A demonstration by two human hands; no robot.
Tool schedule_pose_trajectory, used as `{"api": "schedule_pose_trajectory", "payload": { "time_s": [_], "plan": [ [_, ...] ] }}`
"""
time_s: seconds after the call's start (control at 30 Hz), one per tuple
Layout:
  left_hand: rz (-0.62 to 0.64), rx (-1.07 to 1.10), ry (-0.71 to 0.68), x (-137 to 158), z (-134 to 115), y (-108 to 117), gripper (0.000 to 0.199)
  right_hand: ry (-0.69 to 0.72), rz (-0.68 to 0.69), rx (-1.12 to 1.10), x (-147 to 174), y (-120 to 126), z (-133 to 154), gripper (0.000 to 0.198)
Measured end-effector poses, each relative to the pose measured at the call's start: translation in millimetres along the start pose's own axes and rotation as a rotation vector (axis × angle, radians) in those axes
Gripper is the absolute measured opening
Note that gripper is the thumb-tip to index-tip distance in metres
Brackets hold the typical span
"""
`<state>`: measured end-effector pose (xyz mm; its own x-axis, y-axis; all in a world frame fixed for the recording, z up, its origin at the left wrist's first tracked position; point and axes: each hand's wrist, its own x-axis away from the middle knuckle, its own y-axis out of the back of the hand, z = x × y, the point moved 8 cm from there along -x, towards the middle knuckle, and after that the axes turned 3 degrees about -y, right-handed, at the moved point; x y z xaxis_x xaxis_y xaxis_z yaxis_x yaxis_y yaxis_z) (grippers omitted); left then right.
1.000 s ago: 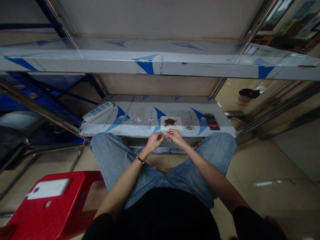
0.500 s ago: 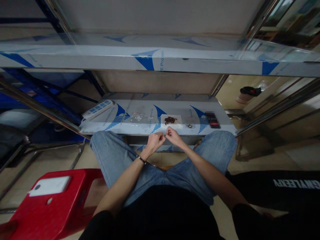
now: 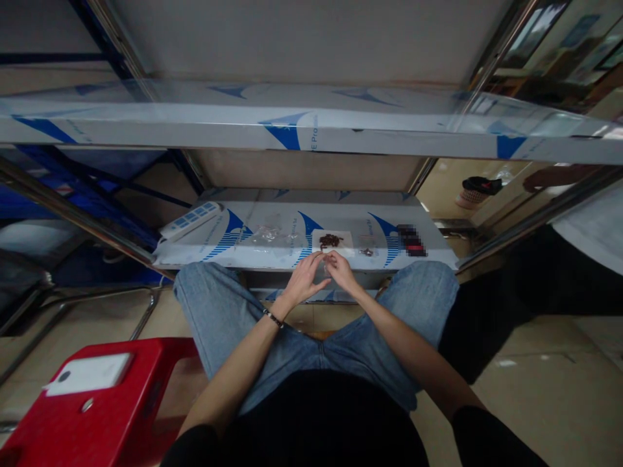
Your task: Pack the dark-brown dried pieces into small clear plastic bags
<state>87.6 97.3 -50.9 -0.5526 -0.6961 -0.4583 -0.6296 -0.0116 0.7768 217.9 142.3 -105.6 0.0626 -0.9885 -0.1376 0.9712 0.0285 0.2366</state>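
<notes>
My left hand (image 3: 305, 280) is just in front of the low shelf's edge, its fingers stretched forward and its thumb held apart. Touching or almost touching its fingertips is my right hand (image 3: 341, 271), with its fingers pinched together. Whatever the pinch holds is too small to make out. Right beyond both hands, a heap of small dark brown beads (image 3: 329, 240) lies on a white sheet (image 3: 346, 241). To the right of the sheet are small shiny pieces (image 3: 366, 251). Crumpled clear plastic (image 3: 267, 237) lies to its left.
A white power strip (image 3: 191, 220) lies at the shelf's left end, a blurred-out dark item (image 3: 413, 240) at its right. An upper shelf (image 3: 214, 133) crosses in front. On a red stool (image 3: 121, 402) rests a white phone (image 3: 90, 375). Another person's dark trouser leg (image 3: 501, 305) is at right.
My left hand has gone from a closed fist to stretched fingers. My right hand stays pinched close by. The other person at right has moved, and the view has shifted slightly.
</notes>
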Motion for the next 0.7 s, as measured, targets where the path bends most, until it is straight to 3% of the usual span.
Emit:
{"api": "schedule_pose_trajectory", "payload": {
  "time_s": [0.1, 0.3, 0.43, 0.6, 0.7],
  "plan": [
    [0.058, 0.015, -0.029, 3, 2, -11, 0.082, -0.054, 0.091, -0.131, 1, -9, -2, 0.015],
    [0.065, 0.047, 0.066, 7, 17, -24, 0.064, 0.009, 0.157, -0.076, -2, -17, 7, 0.018],
    [0.007, 0.129, 0.164, 9, 31, -21, 0.058, 0.058, 0.153, -0.003, -18, -4, 8, 0.020],
    [-0.005, 0.255, 0.317, 14, 50, -24, 0.048, 0.144, 0.015, 0.470, -36, 24, -3, 0.028],
    [-0.005, 0.331, 0.363, 15, 55, -27, 0.038, 0.160, 0.031, 0.806, -40, 26, -15, 0.041]
  ]
}}
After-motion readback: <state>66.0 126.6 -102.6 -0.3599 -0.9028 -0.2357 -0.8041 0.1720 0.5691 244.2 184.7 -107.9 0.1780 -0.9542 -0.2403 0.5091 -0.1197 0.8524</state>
